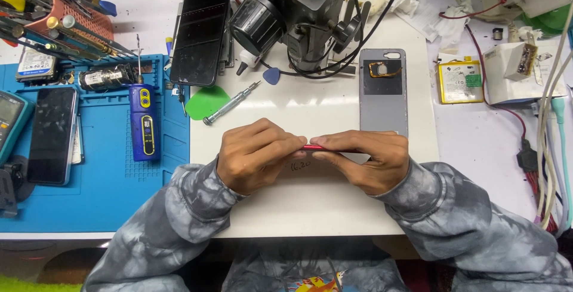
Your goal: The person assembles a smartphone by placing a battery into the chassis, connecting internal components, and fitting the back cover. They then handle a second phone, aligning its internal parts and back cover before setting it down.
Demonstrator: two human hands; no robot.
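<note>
Left of our fingers: blue electric screwdriver (pixel 144 122) on blue mat (pixel 107 178), well apart.

Our left hand (pixel 253 154) pinches left end of thin red-edged device (pixel 314 147); fingers clenched on it.

Device held edge-on, long axis running left-right between both hands, just above white surface (pixel 310 202).

Our right hand (pixel 370 160) grips right end, equally near.

Beyond right fingers: grey back cover (pixel 383 98), flat, near.

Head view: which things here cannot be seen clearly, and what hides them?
- Thin red item: only a sliver shows; left hand and right hand cover the rest.
- Microscope: cut off by the top edge.
- Grey phone back cover: its lower end is hidden behind the right hand.
</note>
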